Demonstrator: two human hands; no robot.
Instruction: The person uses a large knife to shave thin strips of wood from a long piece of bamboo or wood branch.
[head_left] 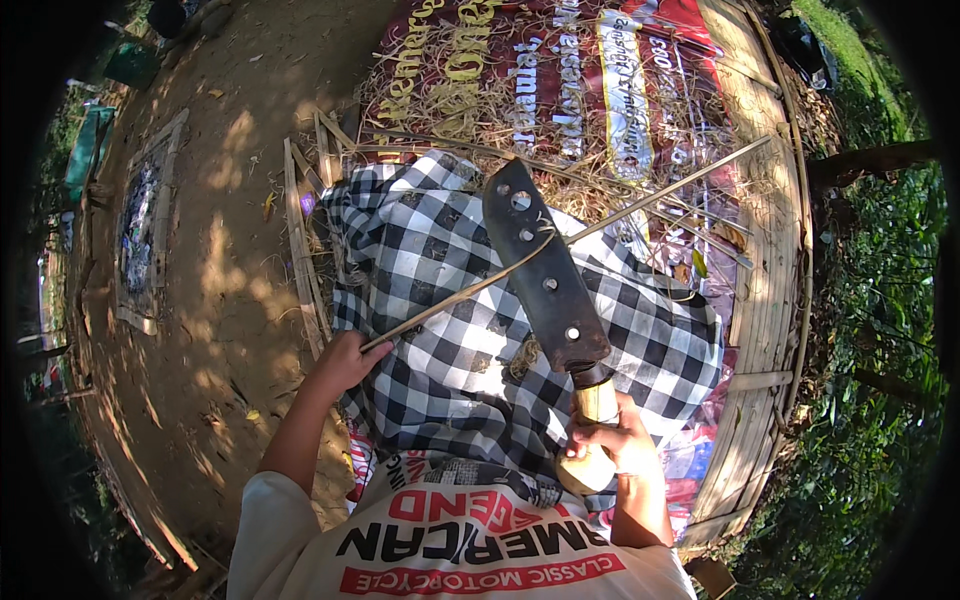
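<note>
My right hand [622, 440] is wrapped round the pale wooden handle of a cleaver [545, 270]. Its broad dark blade has several round holes and points away from me, tilted to the left. My left hand [350, 360] grips the near end of a long thin bamboo strip [450, 300]. The strip runs up to the right, meets the blade about midway and shows again beyond it. A thin curled shaving stands at that meeting point. Beneath both lies a black-and-white checked cloth [430, 240] over my lap, with a few bits of shavings on it.
A red printed banner [560, 80] strewn with pale shavings lies ahead, on a bamboo platform [765, 300] whose slats show at right. Loose strips [700, 235] rest beside the cloth. Bare dirt ground [220, 250] with a framed panel [152, 225] is at left; green plants [870, 400] grow at right.
</note>
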